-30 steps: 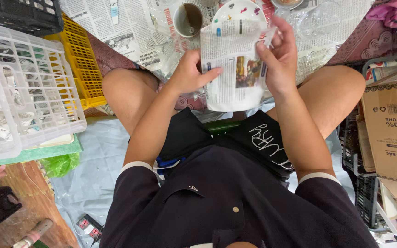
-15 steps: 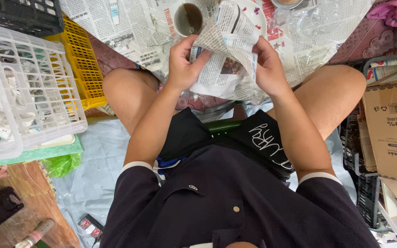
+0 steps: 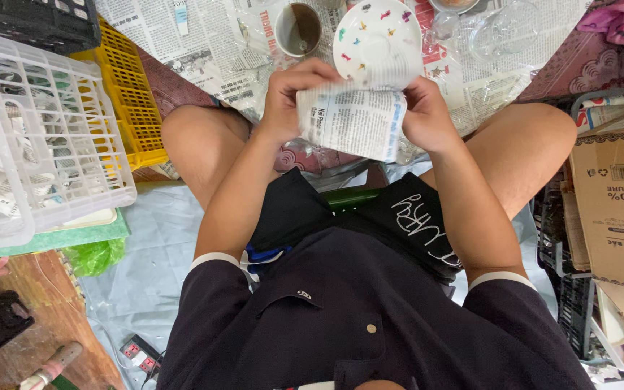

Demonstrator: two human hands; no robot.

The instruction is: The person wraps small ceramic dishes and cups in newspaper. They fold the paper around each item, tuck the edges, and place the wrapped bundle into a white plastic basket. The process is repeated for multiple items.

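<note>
Fingers of left hand (image 3: 294,97) and right hand (image 3: 425,115) are clenching the newspaper bundle (image 3: 354,119); overtightening is risking tearing the wrap.

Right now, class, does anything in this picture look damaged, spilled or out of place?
Nothing stands out. Both hands, left hand and right hand, grip a newspaper-wrapped bundle. The butterfly-patterned plate and mug sit intact on spread newspaper.

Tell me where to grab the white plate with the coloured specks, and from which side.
Grip the plate by its near rim, coming from the person's side. It lies flat on newspaper, with a cup close on its left and glassware on its right.
</note>
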